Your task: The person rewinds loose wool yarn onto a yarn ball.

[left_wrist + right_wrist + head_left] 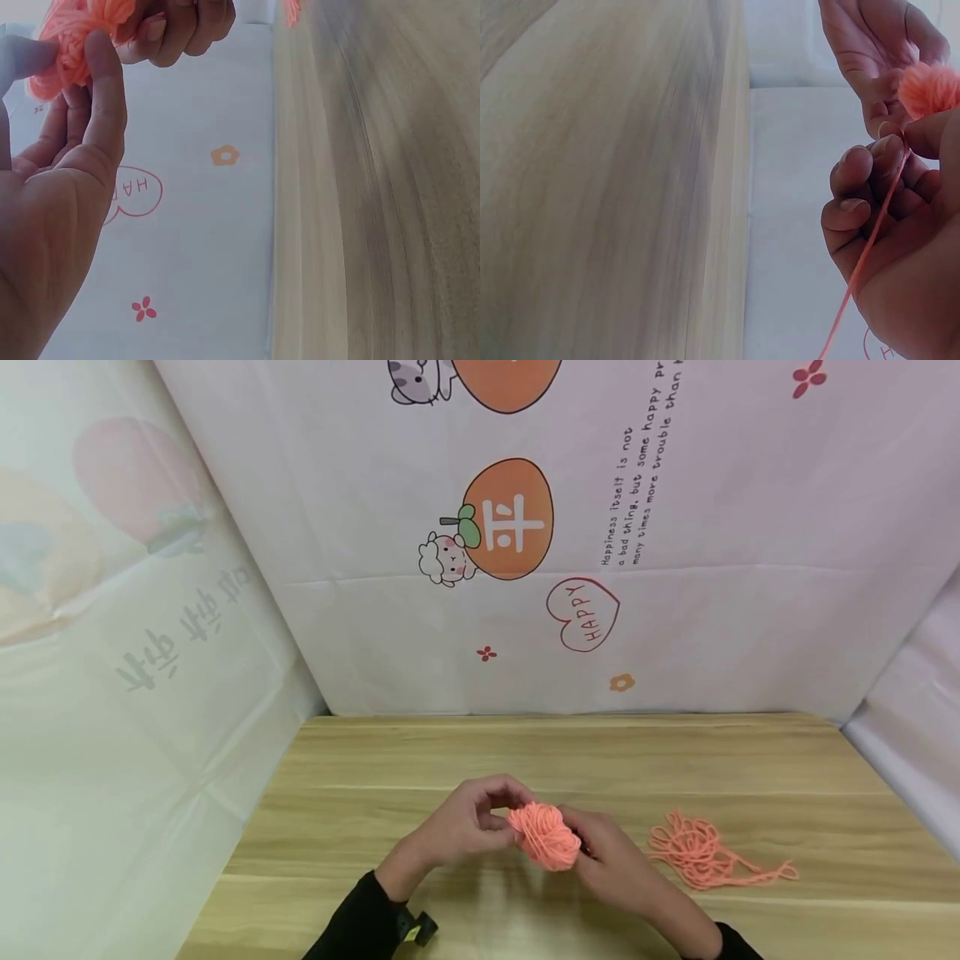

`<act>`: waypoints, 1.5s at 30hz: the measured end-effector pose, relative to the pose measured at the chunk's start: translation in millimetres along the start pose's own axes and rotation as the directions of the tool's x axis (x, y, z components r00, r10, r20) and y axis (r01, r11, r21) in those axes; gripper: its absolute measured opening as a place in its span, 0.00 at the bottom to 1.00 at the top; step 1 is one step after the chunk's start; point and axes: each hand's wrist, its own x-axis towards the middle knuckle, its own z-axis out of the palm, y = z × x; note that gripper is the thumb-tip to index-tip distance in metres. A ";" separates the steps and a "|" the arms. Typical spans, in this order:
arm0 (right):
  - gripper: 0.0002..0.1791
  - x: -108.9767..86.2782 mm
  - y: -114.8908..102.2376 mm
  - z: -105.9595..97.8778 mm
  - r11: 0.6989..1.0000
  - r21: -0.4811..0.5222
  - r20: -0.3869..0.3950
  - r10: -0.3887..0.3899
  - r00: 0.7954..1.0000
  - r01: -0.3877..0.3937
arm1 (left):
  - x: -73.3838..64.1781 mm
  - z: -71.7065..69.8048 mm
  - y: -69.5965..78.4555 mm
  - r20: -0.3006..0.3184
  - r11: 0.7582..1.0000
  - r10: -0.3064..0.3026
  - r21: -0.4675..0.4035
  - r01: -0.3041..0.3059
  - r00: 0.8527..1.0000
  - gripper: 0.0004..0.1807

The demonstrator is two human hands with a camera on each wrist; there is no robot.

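A coral-coloured ball of yarn (pixel 546 837) is held up over the wooden table between both hands. My left hand (pixel 468 822) grips one end of it; in the left wrist view its thumb and fingertips press into the wound yarn (pixel 73 64). On the other side is my right hand (pixel 618 864), close against the ball. The right wrist view has its thumb and forefinger pinching a thin yarn strand (pixel 866 259), which runs down across the palm. To the right of that hand, a loose tangle of the same yarn (pixel 693 852) lies on the table.
The wooden table (pixel 360 760) ends at a white printed cloth (pixel 375 635) hanging behind it. More pale cloth (pixel 217 727) hangs along the left side, and another sheet (pixel 915 693) along the right. A small black device (pixel 423 929) sits by the left wrist.
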 end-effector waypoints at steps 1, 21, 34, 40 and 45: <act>0.13 -0.1 0.3 -0.4 1.000 -0.006 0.000 -0.010 1.000 0.010 | 0.3 -0.4 -0.7 -0.014 1.000 0.006 -0.001 -0.006 1.000 0.18; 0.08 -0.8 1.0 -0.4 0.998 -0.060 0.006 0.006 1.000 -0.006 | 2.8 -6.1 -9.0 -0.265 0.997 -0.023 0.058 0.040 0.964 0.18; 0.09 -1.6 0.2 0.1 0.996 -0.087 -0.034 -0.001 0.999 -0.002 | 0.6 -9.4 -13.3 -0.372 0.978 -0.043 0.175 0.115 0.927 0.16; 0.09 -0.9 -1.4 -2.3 0.994 -0.107 -0.038 -0.002 0.999 -0.002 | -0.3 -8.6 -14.9 -0.366 0.958 -0.058 0.241 0.154 0.929 0.16; 0.09 -0.9 -2.7 -2.7 0.994 -0.113 -0.058 -0.014 0.998 0.007 | -0.7 -7.9 -14.1 -0.312 0.943 -0.080 0.284 0.174 0.947 0.16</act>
